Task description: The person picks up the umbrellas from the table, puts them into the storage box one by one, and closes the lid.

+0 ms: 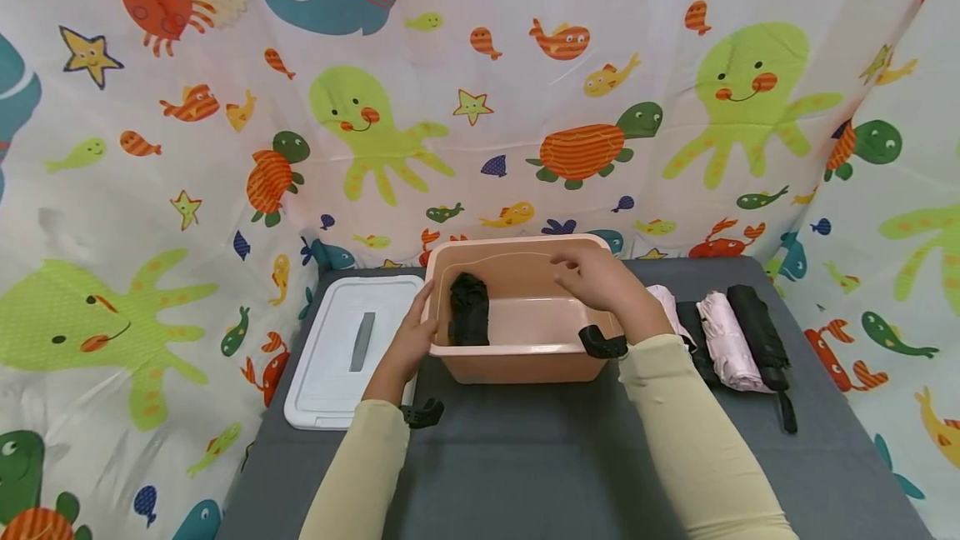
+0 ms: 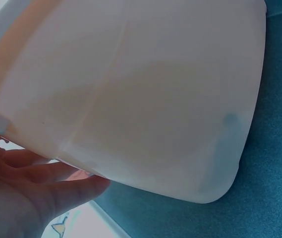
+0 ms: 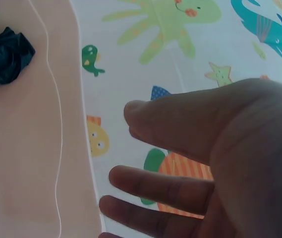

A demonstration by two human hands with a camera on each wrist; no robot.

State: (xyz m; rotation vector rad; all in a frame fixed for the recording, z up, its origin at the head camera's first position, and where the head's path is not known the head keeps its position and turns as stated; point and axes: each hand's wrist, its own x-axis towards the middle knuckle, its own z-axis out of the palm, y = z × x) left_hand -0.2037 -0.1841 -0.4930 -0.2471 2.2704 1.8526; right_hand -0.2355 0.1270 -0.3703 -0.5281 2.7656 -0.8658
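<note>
A peach plastic bin (image 1: 525,367) stands on the grey table, with a folded black umbrella (image 1: 469,311) inside at its left end. My left hand (image 1: 407,344) touches the bin's left side; in the left wrist view its fingers (image 2: 76,191) lie along the bin's edge. Above the bin's right end is my right hand (image 1: 600,283), holding nothing. The right wrist view shows its thumb and fingers (image 3: 155,191) apart, beside the bin's rim. Several folded umbrellas lie right of the bin, among them a pink one (image 1: 729,340) and a black one (image 1: 757,332).
A white lid (image 1: 322,373) with a grey handle (image 1: 362,342) lies on the table (image 1: 510,473) left of the bin. Behind the bin hangs a curtain (image 1: 420,57) printed with sea animals, which also runs along both sides.
</note>
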